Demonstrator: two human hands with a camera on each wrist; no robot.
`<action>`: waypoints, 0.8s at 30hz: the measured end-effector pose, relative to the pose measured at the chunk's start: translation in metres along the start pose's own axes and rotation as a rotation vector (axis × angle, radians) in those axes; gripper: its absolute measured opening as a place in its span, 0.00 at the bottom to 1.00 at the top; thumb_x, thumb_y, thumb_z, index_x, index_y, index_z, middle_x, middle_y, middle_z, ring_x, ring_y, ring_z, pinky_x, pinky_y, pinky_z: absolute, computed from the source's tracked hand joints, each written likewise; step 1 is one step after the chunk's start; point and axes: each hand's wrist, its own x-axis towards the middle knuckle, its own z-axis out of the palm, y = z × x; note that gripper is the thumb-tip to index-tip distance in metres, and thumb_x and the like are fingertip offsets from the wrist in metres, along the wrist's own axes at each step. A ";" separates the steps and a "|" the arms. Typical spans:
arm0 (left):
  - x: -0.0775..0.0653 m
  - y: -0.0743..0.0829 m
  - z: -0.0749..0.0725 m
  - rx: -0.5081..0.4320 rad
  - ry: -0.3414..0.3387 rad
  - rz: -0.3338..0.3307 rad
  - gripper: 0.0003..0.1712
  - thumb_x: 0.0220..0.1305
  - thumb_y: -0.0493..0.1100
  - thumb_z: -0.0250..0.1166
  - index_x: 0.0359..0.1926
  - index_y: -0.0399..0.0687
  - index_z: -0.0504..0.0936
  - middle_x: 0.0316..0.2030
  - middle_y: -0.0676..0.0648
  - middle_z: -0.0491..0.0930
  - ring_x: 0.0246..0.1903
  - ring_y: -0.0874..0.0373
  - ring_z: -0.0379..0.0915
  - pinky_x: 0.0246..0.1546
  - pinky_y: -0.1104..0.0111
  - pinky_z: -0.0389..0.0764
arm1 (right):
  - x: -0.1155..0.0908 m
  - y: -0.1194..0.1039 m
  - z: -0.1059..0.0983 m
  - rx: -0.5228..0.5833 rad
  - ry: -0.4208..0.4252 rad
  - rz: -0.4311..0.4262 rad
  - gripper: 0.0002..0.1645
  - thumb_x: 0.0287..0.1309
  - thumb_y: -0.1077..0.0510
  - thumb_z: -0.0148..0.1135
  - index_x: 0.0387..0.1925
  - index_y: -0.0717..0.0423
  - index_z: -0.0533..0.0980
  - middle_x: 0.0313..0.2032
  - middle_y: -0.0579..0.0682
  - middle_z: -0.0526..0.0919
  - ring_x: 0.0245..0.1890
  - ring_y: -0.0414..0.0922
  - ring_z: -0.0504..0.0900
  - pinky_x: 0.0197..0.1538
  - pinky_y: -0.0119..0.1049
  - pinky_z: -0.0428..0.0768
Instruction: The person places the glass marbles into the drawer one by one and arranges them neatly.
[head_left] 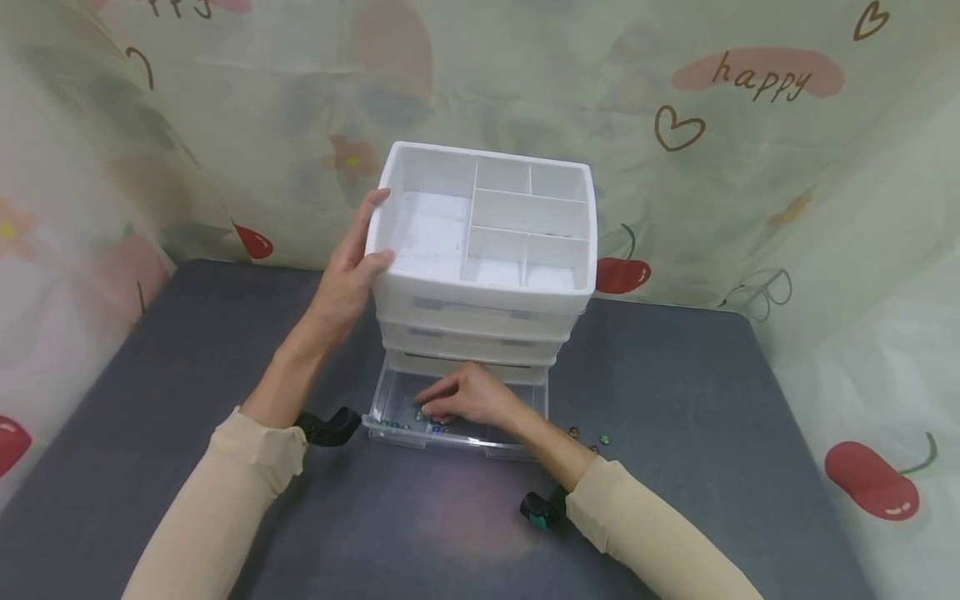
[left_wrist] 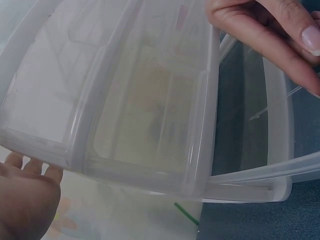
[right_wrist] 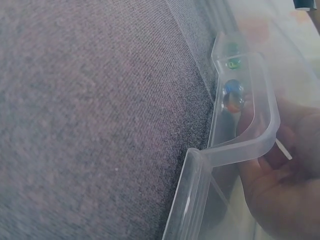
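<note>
Left hand (head_left: 347,279) gripping the side of the white drawer unit (head_left: 480,293), right hand (head_left: 476,395) half-curled inside the pulled-out drawer (head_left: 459,441) (can't tell if it's pinching anything) with marbles (right_wrist: 233,102) just beside it, so tbh I'd brace the unit and work low and gently.

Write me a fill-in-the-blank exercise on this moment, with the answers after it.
The person's ____ grip holds the white plastic drawer unit.
The pulled-out clear plastic drawer is the unit's ____ one.
The open white top tray is divided into ____ compartments.
Outside the drawer, small round glass marbles lie on the dark grey table, to the person's ____.
Answers: left; bottom; six; right.
</note>
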 end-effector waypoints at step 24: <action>0.001 0.005 -0.002 -0.014 -0.050 0.036 0.39 0.70 0.29 0.49 0.78 0.52 0.51 0.77 0.54 0.47 0.71 0.55 0.46 0.63 0.59 0.56 | -0.037 -0.017 -0.020 0.189 0.087 -0.028 0.15 0.64 0.59 0.65 0.49 0.64 0.84 0.39 0.55 0.88 0.40 0.57 0.85 0.45 0.46 0.82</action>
